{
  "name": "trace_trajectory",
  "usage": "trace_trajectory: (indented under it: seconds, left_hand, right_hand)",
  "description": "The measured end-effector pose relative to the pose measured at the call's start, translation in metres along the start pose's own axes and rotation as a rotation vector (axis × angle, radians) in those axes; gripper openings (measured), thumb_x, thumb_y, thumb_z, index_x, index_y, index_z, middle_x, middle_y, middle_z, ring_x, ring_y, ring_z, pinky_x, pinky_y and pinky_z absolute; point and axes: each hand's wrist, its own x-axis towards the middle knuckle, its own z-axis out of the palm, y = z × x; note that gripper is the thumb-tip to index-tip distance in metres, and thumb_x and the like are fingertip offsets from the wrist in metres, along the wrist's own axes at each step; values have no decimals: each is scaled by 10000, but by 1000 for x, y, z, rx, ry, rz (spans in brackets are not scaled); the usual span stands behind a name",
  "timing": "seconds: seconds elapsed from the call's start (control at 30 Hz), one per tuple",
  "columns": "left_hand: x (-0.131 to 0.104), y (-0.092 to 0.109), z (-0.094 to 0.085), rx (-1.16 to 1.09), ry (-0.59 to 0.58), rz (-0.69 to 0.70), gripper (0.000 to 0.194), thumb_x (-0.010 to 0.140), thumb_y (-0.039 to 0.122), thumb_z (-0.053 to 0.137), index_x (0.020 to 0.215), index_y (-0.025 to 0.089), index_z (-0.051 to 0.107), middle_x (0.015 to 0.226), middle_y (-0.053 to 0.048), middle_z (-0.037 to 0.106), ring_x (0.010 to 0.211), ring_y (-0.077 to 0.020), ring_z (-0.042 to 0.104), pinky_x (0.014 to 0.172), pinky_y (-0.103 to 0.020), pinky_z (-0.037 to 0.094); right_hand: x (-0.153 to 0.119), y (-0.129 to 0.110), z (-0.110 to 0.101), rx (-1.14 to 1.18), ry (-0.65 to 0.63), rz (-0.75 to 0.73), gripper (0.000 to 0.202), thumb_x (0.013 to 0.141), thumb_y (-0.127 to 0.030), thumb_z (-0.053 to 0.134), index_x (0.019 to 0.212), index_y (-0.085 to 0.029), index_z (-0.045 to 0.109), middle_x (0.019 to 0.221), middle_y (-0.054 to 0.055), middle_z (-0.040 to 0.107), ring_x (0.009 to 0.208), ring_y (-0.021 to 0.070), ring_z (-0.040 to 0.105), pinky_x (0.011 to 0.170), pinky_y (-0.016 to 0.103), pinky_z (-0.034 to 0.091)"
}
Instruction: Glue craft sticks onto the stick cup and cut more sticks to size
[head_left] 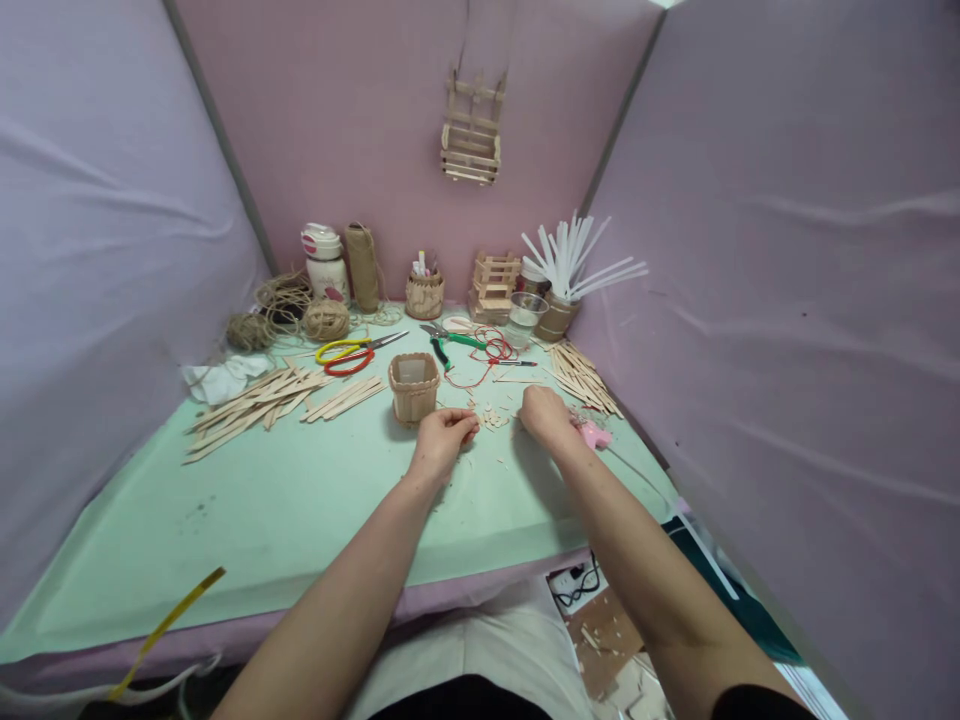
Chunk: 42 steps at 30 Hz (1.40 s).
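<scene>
My left hand (pixel 445 438) is closed in a pinch low over the table, just right of a small wooden cup (pixel 414 388) faced with craft sticks. Whatever its fingertips hold is too small to make out. A scatter of tiny wood chips (pixel 493 417) lies between my two hands. My right hand (pixel 545 411) is curled shut at the right of the chips, its fingertips turned away from view. Close beside it on the right lies a pink glue gun (pixel 595 434), partly hidden by my wrist, with its cord trailing to the table edge.
Craft sticks (pixel 259 405) lie in piles at left, more (pixel 581 375) at right. Behind are red-and-yellow scissors (pixel 349 355), green-handled pliers (pixel 454 340), red cord (pixel 499 345), a clear cup (pixel 525 318), twine balls (pixel 326 320) and glue sticks (pixel 566 260). A small stick swing (pixel 471 150) hangs above.
</scene>
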Motion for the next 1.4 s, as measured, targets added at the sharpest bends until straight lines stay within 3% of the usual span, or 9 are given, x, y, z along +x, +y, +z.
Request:
trace_trajectory:
  seconds: [0.23, 0.37, 0.57, 0.73, 1.03, 1.13, 1.23, 1.4]
  left_hand:
    - [0, -1, 0, 64, -4, 53, 149, 563, 179, 783, 650, 132, 672, 612, -29, 641, 611, -114, 573, 635, -244, 445]
    - [1, -3, -1, 105, -2, 97, 155, 569, 182, 764, 690, 141, 678, 632, -26, 646, 615, -119, 571, 619, -240, 435]
    - [1, -4, -3, 136, -35, 117, 201, 604, 229, 738, 788, 146, 727, 686, -36, 674, 613, -113, 549, 605, -231, 406]
    - [2, -6, -5, 180, -34, 123, 237, 601, 247, 742, 819, 156, 750, 749, -48, 695, 632, -116, 541, 617, -236, 400]
    - [1, -3, -3, 188, -4, 106, 267, 604, 289, 736, 827, 142, 732, 692, -28, 661, 593, -97, 499, 575, -225, 374]
    - [1, -3, -3, 186, 8, 114, 270, 596, 291, 736, 823, 145, 729, 692, -28, 656, 600, -101, 504, 579, -228, 383]
    - [1, -2, -4, 165, 22, 108, 263, 582, 284, 744, 810, 155, 730, 717, -34, 665, 634, -110, 527, 619, -237, 412]
    - [1, -2, -2, 137, 46, 103, 239, 565, 267, 754, 776, 157, 728, 742, -36, 672, 650, -106, 536, 640, -236, 425]
  right_hand:
    - [-10, 10, 3, 291, 96, -42, 298, 915, -318, 576, 1172, -165, 574, 1197, 94, 586, 1002, 216, 608, 844, 415, 518]
    - [-23, 16, 8, 623, 162, -129, 186, 886, -279, 558, 996, -167, 659, 992, 61, 685, 917, 190, 630, 818, 333, 500]
    - [-43, 12, 29, 1108, 98, -241, 306, 758, -389, 598, 931, -153, 686, 806, 47, 707, 717, 162, 643, 653, 265, 494]
    - [-46, 10, 38, 1282, 58, -234, 298, 698, -391, 658, 869, -150, 698, 704, 28, 678, 620, 137, 606, 592, 249, 464]
    - [-35, 23, 22, 1234, 149, -232, 241, 699, -359, 641, 846, -173, 684, 755, 42, 695, 685, 164, 638, 639, 279, 490]
    - [-21, 34, 11, 1132, 228, -244, 226, 721, -348, 597, 861, -192, 681, 782, 38, 691, 711, 177, 635, 667, 305, 486]
    - [-10, 42, 4, 967, 302, -248, 147, 662, -236, 612, 773, -189, 695, 779, 49, 674, 741, 206, 615, 745, 359, 457]
    - [-13, 43, 3, 756, 407, -299, 160, 665, -180, 590, 790, -191, 689, 832, 59, 655, 753, 208, 582, 759, 347, 419]
